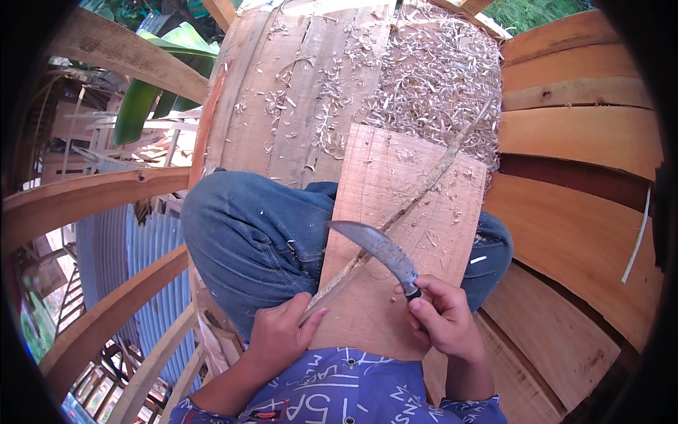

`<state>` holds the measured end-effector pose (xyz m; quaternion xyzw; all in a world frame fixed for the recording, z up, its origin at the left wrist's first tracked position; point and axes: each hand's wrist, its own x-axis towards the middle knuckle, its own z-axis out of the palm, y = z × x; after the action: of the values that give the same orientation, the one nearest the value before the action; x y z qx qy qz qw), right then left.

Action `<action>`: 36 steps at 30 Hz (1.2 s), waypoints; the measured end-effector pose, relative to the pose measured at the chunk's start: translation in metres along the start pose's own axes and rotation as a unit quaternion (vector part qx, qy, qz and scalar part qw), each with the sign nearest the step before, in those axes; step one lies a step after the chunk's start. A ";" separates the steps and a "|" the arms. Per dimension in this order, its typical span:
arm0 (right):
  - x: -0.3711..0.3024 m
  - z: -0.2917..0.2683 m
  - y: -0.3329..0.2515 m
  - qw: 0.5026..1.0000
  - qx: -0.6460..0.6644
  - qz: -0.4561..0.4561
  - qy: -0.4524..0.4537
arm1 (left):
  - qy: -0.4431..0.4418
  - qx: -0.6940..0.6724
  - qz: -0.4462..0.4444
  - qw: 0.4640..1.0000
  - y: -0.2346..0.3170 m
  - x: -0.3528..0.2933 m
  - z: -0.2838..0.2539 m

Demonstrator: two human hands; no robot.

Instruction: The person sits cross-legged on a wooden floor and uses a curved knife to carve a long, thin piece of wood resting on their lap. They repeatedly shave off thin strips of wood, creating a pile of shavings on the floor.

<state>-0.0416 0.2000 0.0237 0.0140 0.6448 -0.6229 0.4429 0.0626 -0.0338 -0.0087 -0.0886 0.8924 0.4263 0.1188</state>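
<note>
A long, thin wooden stick runs slantwise across a flat wooden board that rests over my lap. My left hand is closed round the stick's near end. In my right hand is a curved knife, gripped by its dark handle, most of which my fingers hide. The blade points up and to the left and crosses over the stick; I cannot tell whether it touches it. Small shavings are scattered on the board.
Curly wood shavings lie heaped beyond the board on the plank floor. A plank wall stands close on the right. Wooden rails line the left, with blue corrugated sheeting and a green leaf beyond them.
</note>
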 end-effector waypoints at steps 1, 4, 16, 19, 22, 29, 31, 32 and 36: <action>0.000 -0.002 -0.003 0.997 0.044 -0.015 0.069 | 0.004 0.002 0.002 1.000 -0.001 -0.001 0.000; 0.007 -0.013 -0.019 0.918 0.251 -0.139 0.274 | 0.004 -0.006 0.000 1.000 -0.002 0.000 0.000; 0.002 -0.034 -0.018 0.965 0.207 -0.085 0.139 | -0.001 -0.006 -0.014 1.000 -0.002 -0.001 0.004; 0.003 -0.019 -0.016 0.995 0.086 -0.006 0.041 | -0.004 0.002 -0.012 1.000 -0.002 0.001 0.001; 0.012 -0.030 -0.022 0.932 0.255 -0.111 0.230 | -0.010 0.009 -0.026 1.000 -0.002 -0.001 0.001; 0.009 -0.028 -0.024 0.979 0.156 -0.055 0.118 | -0.004 0.003 -0.015 1.000 -0.001 0.002 0.002; 0.015 -0.029 -0.027 0.952 0.222 -0.064 0.200 | -0.011 0.012 -0.032 0.999 0.000 -0.001 0.001; 0.016 -0.043 -0.026 0.927 0.263 -0.120 0.238 | -0.007 0.008 -0.027 1.000 0.001 -0.001 0.002; 0.008 -0.043 -0.023 0.959 0.199 -0.103 0.173 | 0.003 0.002 -0.011 1.000 -0.001 0.000 0.005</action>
<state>-0.0832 0.2260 0.0298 0.1428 0.5725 -0.7690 0.2460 0.0631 -0.0305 -0.0122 -0.0993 0.8927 0.4228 0.1206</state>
